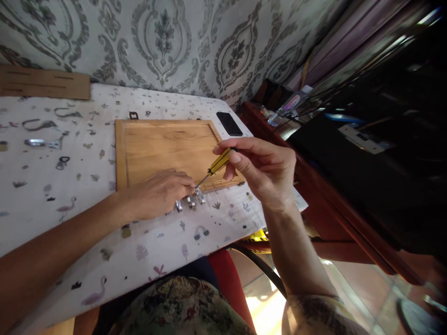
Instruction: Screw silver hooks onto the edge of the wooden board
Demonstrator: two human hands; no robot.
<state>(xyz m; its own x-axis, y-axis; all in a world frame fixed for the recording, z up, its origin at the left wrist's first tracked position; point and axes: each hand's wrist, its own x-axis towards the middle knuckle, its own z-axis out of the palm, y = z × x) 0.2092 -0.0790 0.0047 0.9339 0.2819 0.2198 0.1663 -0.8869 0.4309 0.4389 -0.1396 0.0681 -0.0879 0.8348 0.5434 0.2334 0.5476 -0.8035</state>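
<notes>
Between the thumb and fingers of my right hand is a small yellow-and-black screwdriver, tilted with its shaft pointing down to the left. Its tip meets the front edge of a framed wooden panel lying flat on the table. My left hand rests over that edge, fingers closed beside the tip; whatever they pinch is hidden. Right by them, several small silver metal hooks stick out from the panel's front edge. A dark metal bracket shows at the panel's back edge.
The patterned tablecloth holds loose metal hooks at left and a cardboard piece behind them. A phone lies beyond the panel's right corner. Reddish-brown furniture stands at right, with a plastic bottle on it.
</notes>
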